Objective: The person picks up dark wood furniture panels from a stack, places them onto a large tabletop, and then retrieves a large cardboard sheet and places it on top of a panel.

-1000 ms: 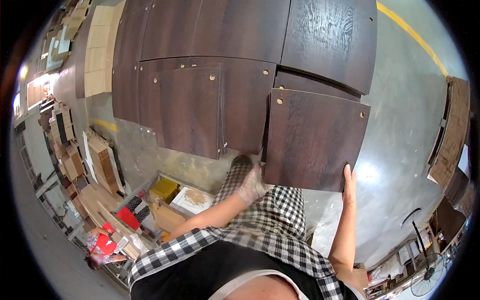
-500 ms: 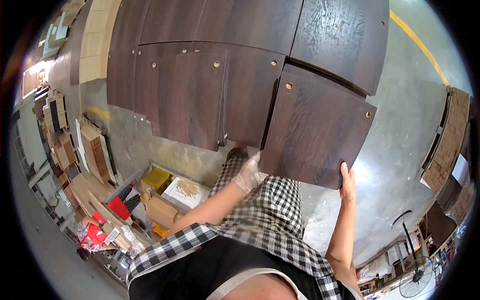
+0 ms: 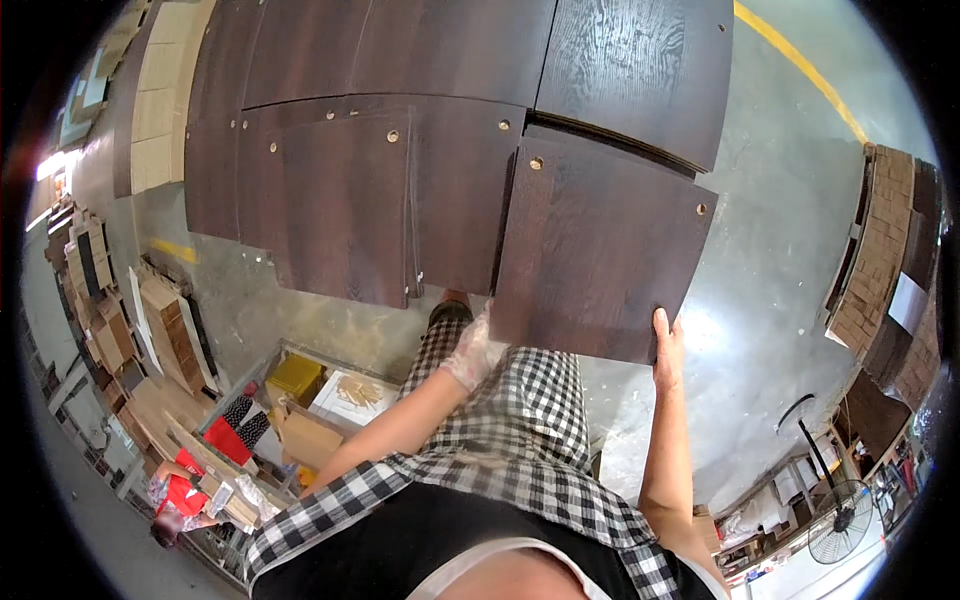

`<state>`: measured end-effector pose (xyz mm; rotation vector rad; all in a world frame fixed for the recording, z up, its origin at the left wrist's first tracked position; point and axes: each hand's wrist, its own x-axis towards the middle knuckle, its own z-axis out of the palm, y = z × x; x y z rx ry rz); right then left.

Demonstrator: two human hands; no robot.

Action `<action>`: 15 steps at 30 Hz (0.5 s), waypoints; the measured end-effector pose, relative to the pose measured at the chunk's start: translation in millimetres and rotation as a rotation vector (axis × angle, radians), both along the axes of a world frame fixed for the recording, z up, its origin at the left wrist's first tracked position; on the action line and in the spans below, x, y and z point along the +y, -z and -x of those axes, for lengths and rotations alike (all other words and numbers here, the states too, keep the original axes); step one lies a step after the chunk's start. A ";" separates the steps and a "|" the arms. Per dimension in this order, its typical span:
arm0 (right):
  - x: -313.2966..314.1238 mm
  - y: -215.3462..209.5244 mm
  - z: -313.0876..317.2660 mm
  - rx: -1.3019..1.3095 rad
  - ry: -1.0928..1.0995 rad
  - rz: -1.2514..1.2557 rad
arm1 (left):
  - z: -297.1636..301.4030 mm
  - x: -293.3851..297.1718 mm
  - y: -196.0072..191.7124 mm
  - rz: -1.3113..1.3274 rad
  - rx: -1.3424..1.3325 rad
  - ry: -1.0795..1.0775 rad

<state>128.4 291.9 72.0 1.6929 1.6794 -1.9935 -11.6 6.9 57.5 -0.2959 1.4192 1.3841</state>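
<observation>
Floor: grey concrete-look floor [image 3: 780,200], smooth, scuffed, semi-gloss; white glare patch [image 3: 703,330] right of centre.
Markings: long yellow line [image 3: 800,68] upper right, shorter yellow stripe [image 3: 173,249] at left.
Light: bright glow [image 3: 56,165] at far left edge, source unclear.
Right side: brown stacks [image 3: 868,260] on the floor; fan [image 3: 840,520] with round cage nearer the bottom.
Left side: pale stack [image 3: 160,110] at top, upright boards [image 3: 175,320] lower down.

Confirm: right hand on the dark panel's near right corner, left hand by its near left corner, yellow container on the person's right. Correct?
One error: the yellow container is on the person's left, as the head view shows. The rest stands: right hand on the near right corner of the dark panel, left hand by its near left corner.
</observation>
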 end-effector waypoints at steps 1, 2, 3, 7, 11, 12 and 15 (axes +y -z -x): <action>1.0 0.3 -1.3 -0.014 0.007 -0.006 | 2.8 2.5 -3.8 0.186 0.414 0.440; 0.1 -1.3 -2.2 -0.026 0.011 -0.006 | -2.5 -0.2 -0.7 0.126 0.478 0.371; 0.0 -3.6 -0.5 -0.038 0.015 -0.007 | -11.0 -2.5 3.9 0.065 0.543 0.301; 15.9 -21.8 5.2 -0.022 -0.100 0.044 | -40.3 -4.2 7.7 -0.075 0.230 -0.114; 15.6 -17.5 0.9 -0.033 -0.129 0.031 | -53.8 -18.0 36.2 -0.116 0.079 -0.195; 13.6 -16.7 1.1 -0.035 -0.105 0.031 | -55.3 -21.3 42.7 -0.089 0.121 -0.129; 5.1 -14.2 1.4 -0.038 -0.075 -0.015 | -42.3 -19.2 33.0 0.003 -0.002 0.016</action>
